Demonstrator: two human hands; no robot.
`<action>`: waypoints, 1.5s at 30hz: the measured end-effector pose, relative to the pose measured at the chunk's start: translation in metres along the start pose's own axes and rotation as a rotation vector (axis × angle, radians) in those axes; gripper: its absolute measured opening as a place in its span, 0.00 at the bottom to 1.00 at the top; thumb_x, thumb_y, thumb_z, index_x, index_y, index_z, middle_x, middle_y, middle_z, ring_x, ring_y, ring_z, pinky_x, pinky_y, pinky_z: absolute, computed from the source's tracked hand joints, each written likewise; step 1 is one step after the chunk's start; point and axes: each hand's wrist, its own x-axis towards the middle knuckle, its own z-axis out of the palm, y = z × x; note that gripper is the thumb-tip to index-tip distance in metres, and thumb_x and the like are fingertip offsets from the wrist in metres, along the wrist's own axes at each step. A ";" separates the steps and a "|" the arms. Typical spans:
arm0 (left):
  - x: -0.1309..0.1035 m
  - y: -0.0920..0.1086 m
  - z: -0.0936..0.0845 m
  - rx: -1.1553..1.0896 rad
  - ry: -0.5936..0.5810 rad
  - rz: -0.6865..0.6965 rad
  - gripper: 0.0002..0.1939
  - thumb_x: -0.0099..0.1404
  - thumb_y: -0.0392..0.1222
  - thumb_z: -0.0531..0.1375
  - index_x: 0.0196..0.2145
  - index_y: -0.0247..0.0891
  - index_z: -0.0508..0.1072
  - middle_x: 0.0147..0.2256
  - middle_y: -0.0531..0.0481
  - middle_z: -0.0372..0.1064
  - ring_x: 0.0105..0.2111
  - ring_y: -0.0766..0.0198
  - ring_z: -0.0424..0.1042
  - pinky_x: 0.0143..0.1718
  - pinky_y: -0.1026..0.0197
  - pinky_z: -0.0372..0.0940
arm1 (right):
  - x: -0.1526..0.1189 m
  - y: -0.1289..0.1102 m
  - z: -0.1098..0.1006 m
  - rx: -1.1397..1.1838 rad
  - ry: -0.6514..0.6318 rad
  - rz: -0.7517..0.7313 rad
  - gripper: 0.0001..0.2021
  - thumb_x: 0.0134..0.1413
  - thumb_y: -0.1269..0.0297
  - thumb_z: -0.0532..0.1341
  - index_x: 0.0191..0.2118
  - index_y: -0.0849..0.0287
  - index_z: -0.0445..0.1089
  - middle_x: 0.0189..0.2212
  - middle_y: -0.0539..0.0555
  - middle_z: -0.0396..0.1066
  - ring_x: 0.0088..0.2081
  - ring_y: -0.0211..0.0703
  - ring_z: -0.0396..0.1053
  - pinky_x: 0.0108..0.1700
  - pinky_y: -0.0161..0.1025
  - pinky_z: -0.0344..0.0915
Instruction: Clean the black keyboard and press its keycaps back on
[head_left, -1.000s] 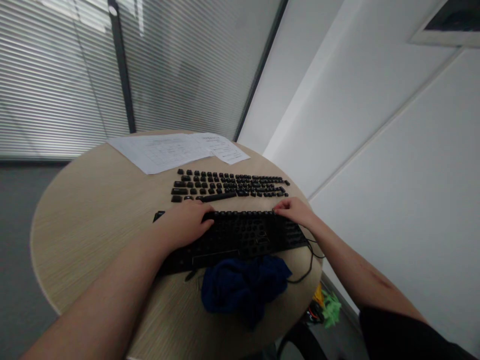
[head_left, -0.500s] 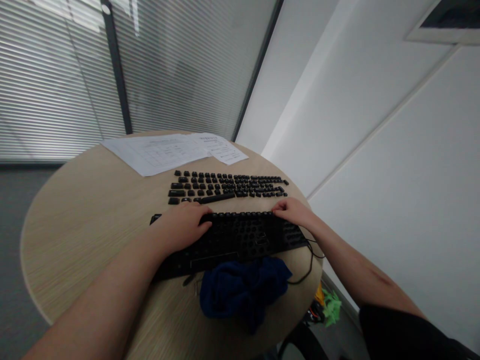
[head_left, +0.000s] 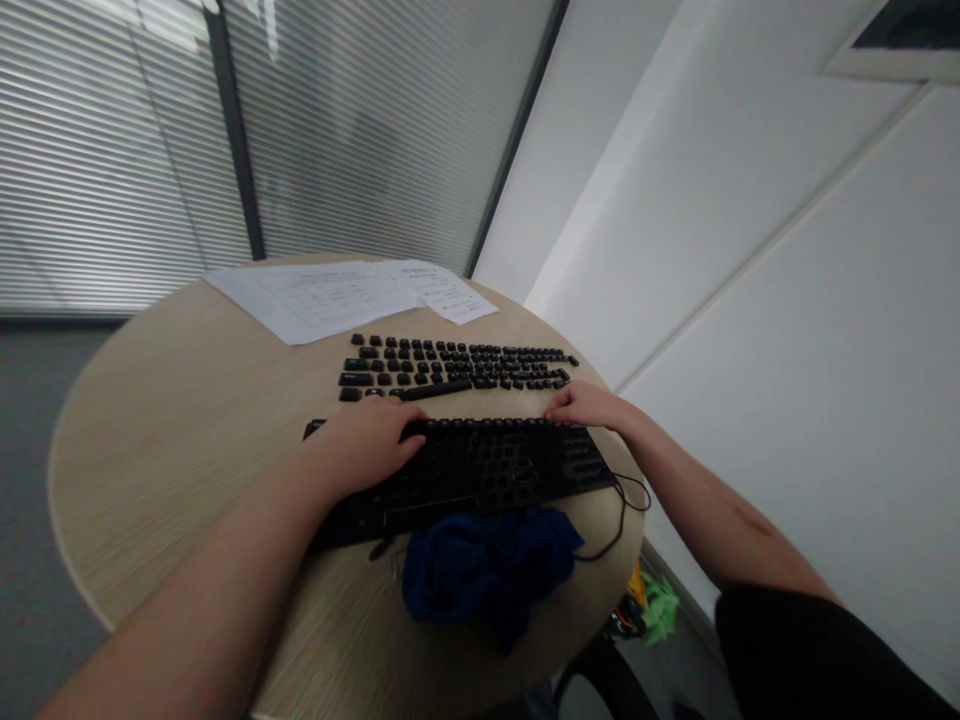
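A black keyboard [head_left: 487, 462] lies on the round table, with a row of keycaps along its far edge and bare key sockets over much of the rest. My left hand [head_left: 367, 440] rests over its left part, fingers curled at the far edge and thumb on the face. At the far edge's right end, my right hand [head_left: 581, 405] has thumb and fingertips pinched together on the top row; whatever is between them is hidden. Beyond the keyboard, loose black keycaps [head_left: 457, 367] lie in rows, with a long space bar [head_left: 439, 390] in the nearest one.
A crumpled blue cloth [head_left: 487, 570] lies at the keyboard's near side, beside a small dark tool [head_left: 381, 549]. A black cable [head_left: 622, 520] loops at the right. Printed papers [head_left: 322, 300] lie at the table's [head_left: 172, 430] far side. A white wall [head_left: 787, 330] stands close on the right.
My right hand has shifted very slightly along the keyboard's far edge. My left hand stays on the keyboard. The whole view has moved a little.
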 end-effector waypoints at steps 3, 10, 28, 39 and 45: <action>0.000 0.002 -0.002 0.003 -0.014 -0.001 0.24 0.68 0.50 0.52 0.55 0.38 0.76 0.50 0.38 0.76 0.52 0.45 0.73 0.57 0.46 0.65 | 0.002 0.000 -0.001 -0.007 -0.012 -0.012 0.12 0.50 0.59 0.63 0.29 0.63 0.79 0.23 0.53 0.74 0.26 0.40 0.68 0.29 0.36 0.62; -0.001 0.001 -0.002 0.008 -0.011 0.004 0.25 0.68 0.50 0.52 0.55 0.37 0.76 0.51 0.37 0.75 0.52 0.44 0.73 0.56 0.46 0.65 | -0.002 0.004 0.005 -0.035 0.035 -0.039 0.14 0.52 0.56 0.63 0.31 0.62 0.81 0.22 0.51 0.73 0.26 0.40 0.66 0.30 0.37 0.59; 0.000 -0.001 -0.001 -0.018 0.008 0.029 0.24 0.68 0.50 0.51 0.53 0.38 0.77 0.48 0.37 0.76 0.50 0.43 0.73 0.54 0.44 0.66 | 0.019 0.024 -0.005 0.217 -0.122 -0.082 0.22 0.44 0.62 0.71 0.48 0.61 0.80 0.30 0.50 0.76 0.31 0.38 0.68 0.37 0.36 0.64; -0.001 -0.004 -0.002 -0.013 0.008 0.029 0.24 0.68 0.50 0.51 0.54 0.37 0.77 0.50 0.38 0.76 0.51 0.45 0.74 0.57 0.46 0.65 | 0.003 0.024 -0.001 0.187 0.028 -0.095 0.22 0.52 0.54 0.67 0.50 0.62 0.78 0.26 0.49 0.71 0.28 0.37 0.64 0.33 0.35 0.59; -0.002 0.000 -0.008 -0.021 -0.008 0.013 0.24 0.68 0.49 0.52 0.55 0.39 0.77 0.51 0.39 0.76 0.53 0.46 0.73 0.58 0.47 0.65 | -0.005 0.024 0.018 0.165 0.202 -0.088 0.18 0.52 0.58 0.66 0.47 0.64 0.78 0.24 0.47 0.67 0.27 0.36 0.63 0.31 0.35 0.56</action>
